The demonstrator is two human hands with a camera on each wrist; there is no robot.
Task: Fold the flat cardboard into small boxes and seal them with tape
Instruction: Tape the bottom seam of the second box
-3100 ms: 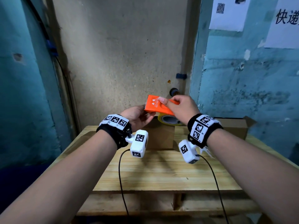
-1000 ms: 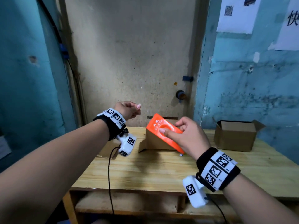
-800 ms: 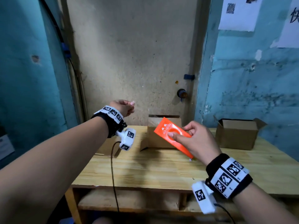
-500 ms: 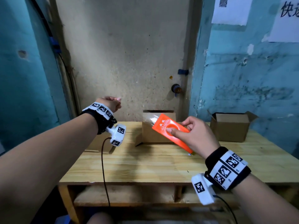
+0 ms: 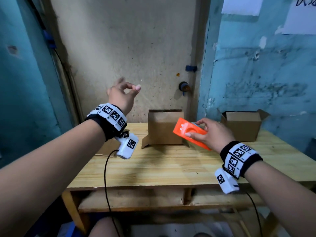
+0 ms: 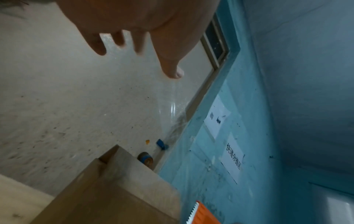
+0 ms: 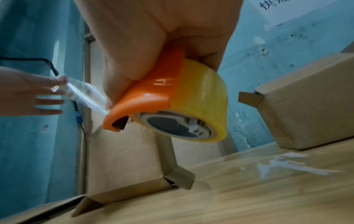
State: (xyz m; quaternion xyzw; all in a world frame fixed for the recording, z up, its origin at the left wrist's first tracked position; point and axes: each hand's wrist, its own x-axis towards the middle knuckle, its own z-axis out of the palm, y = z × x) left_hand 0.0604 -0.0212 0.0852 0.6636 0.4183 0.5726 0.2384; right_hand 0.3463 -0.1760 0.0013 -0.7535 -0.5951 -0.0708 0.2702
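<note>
A clear strip of tape (image 7: 86, 97) is pinched at its free end by the left hand (image 5: 122, 95) and held taut. The orange dispenser (image 5: 189, 133) is gripped in the right hand (image 5: 212, 134), beside the upright box (image 5: 165, 128) on the counter (image 5: 162, 166). The film is judged light, limp and sticky; only the end should be held.

Your left hand (image 6: 134, 22) filled the top of the frame, fingers (image 6: 95, 42) spread and pointing down toward the speckled beige door (image 6: 67, 106). A clear strip of tape (image 6: 172, 109) ran from your thumb toward the orange dispenser (image 6: 203, 215) at the bottom edge. A cardboard box (image 6: 114, 194) stood below, with paper notices (image 6: 232, 159) on the blue wall (image 6: 296, 91).
</note>
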